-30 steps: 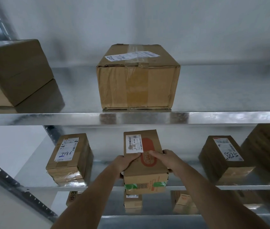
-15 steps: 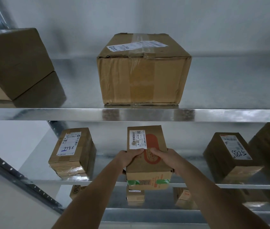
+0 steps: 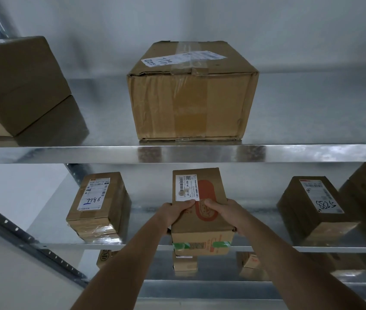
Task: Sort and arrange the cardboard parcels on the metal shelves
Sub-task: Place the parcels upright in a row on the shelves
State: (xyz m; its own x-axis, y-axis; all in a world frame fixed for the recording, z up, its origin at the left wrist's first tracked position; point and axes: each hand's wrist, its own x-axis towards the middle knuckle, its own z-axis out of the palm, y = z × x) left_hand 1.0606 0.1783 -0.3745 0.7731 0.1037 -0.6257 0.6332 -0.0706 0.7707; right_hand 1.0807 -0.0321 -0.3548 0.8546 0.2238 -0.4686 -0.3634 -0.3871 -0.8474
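Both hands grip the small parcel (image 3: 201,211) at centre frame: left hand (image 3: 174,214) on its 9 o'clock side, right hand (image 3: 226,214) on its 3 o'clock side, thumbs on top. We see it at the front lip of the middle shelf (image 3: 88,243); we cannot tell if it rests there. Galvanised steel shelves, glossy, reflecting the boxes. Upper shelf (image 3: 65,153) at 12 o'clock carries a large taped box (image 3: 191,95) and a tilted box (image 3: 16,86) at 10 o'clock. Labelled parcels "1786" (image 3: 99,204) at 9 o'clock and "5788" (image 3: 314,206) at 3 o'clock. Plain white wall (image 3: 289,30) behind.
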